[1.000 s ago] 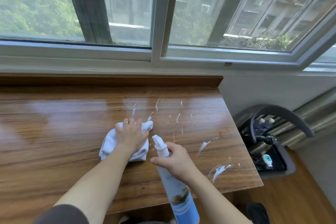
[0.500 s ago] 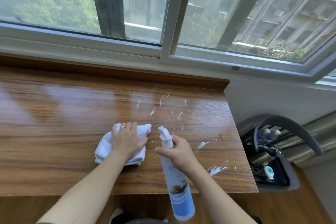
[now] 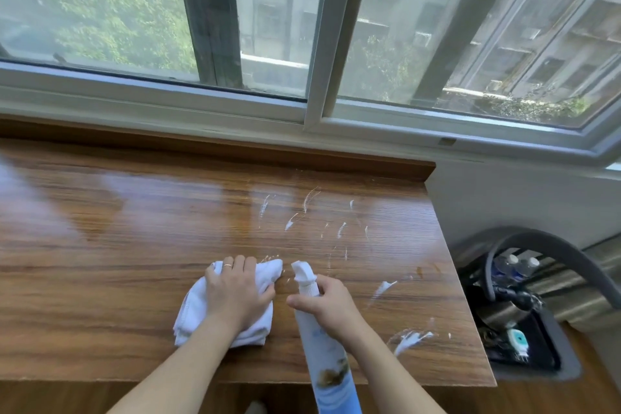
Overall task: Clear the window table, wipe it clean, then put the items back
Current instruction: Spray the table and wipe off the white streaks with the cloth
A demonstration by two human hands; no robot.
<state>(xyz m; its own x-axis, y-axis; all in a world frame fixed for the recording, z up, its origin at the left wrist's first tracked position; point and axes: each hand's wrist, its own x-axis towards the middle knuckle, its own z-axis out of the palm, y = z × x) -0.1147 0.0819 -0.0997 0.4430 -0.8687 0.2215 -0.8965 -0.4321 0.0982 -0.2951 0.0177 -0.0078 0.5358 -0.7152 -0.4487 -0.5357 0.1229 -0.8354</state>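
Gripping spray bottle (image 3: 322,353), label unreadable, right hand (image 3: 331,307); left hand (image 3: 237,292) presses cloth (image 3: 191,312).

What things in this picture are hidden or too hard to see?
Head view only:
- Middle of the white cloth: covered by the left hand.
- Bottom of the spray bottle: cut off by the lower picture edge.
- Bottle label: too blurred to read.
- Items in the black bin beside the table: small, partly behind a grey hose.
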